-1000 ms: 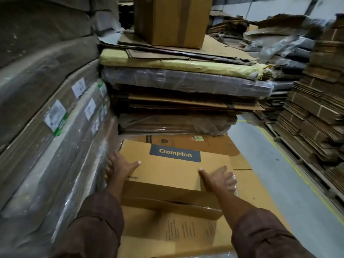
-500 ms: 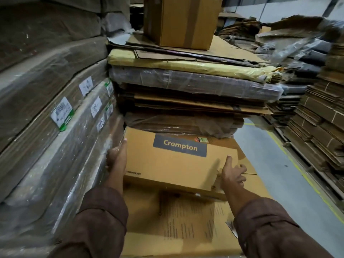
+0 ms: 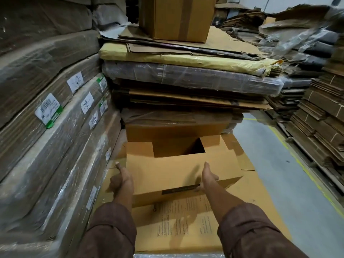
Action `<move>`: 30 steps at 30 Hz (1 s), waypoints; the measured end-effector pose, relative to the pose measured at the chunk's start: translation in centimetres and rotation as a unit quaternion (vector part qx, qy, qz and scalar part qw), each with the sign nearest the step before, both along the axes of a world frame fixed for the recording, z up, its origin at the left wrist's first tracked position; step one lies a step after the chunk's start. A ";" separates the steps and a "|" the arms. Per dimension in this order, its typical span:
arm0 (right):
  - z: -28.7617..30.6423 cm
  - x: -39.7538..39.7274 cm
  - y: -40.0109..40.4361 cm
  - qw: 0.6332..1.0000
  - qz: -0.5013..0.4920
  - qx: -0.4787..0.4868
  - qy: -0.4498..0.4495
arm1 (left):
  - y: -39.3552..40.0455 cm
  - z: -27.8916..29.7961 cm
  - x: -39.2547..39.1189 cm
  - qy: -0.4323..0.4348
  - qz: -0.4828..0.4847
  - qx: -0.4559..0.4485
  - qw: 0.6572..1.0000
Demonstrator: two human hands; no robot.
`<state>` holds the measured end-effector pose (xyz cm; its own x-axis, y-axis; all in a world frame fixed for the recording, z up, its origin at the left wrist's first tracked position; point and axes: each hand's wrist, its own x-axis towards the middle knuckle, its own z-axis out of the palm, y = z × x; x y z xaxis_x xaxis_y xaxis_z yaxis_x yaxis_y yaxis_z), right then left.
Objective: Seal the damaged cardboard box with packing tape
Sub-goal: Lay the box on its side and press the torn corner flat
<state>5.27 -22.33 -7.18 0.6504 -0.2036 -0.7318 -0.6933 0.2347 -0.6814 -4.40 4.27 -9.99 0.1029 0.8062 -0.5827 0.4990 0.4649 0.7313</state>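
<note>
One cardboard box (image 3: 178, 172) between two hands: left hand (image 3: 121, 180), right hand (image 3: 208, 176)

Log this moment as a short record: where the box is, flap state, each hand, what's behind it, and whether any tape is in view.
box: cardboard box, held between both hands over flat cardboard sheets
flaps: top open, dark gap showing inside
left hand: pressed on the box's left side
right hand: on the box's right side, thumb up
behind: stack of wrapped flattened cartons, a closed carton on top
tape: none visible
</note>
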 end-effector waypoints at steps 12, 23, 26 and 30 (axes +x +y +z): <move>-2.1 -0.4 2.2 0.983 0.143 -0.101 0.056 | 0.9 1.0 2.7 0.300 -0.437 0.466 0.708; -2.6 -0.4 7.0 0.986 0.119 -0.059 0.100 | 2.9 3.6 10.6 0.291 -0.584 0.417 0.633; -3.6 0.6 6.8 0.976 0.157 -0.097 0.116 | 2.8 1.8 11.2 0.327 -0.598 0.416 0.602; -4.3 1.7 6.5 0.961 0.223 -0.118 0.111 | 2.4 0.7 12.5 0.328 -0.612 0.378 0.612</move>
